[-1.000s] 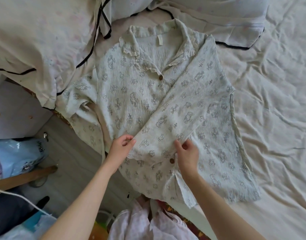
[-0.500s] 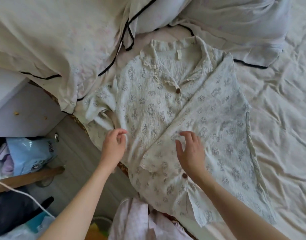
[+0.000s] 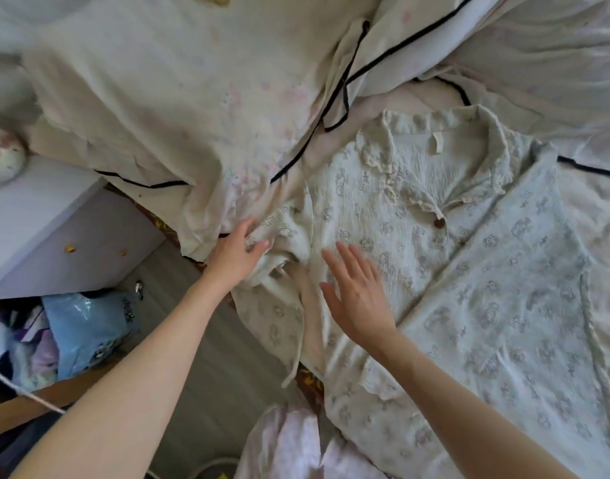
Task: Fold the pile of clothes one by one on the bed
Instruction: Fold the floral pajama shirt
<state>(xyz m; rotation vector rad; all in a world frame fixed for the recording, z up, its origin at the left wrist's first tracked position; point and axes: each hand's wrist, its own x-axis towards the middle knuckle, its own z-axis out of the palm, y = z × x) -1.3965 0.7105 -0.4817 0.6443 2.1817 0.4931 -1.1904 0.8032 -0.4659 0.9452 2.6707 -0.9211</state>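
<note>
A pale printed pyjama shirt [image 3: 434, 257] with a frilled collar and brown buttons lies face up on the bed [image 3: 600, 236], its right side folded over the front. My left hand [image 3: 239, 252] grips the bunched left sleeve [image 3: 282, 233] at the bed's edge. Fingers straight and spread, my right hand [image 3: 357, 292] lies flat on the shirt's front just right of that sleeve. The shirt's lower hem hangs slightly over the mattress edge.
A cream quilt with black piping [image 3: 179, 108] is heaped at the upper left, touching the sleeve. A white bedside cabinet [image 3: 37, 229] with a bowl [image 3: 3, 157] stands left. Bags [image 3: 86, 326] lie on the floor. Pink clothing [image 3: 289, 444] sits at the bottom.
Both hands left the shirt's front placket and moved up and left. The left hand has taken hold of the left sleeve; the right now lies flat on the chest. The view shifted left.
</note>
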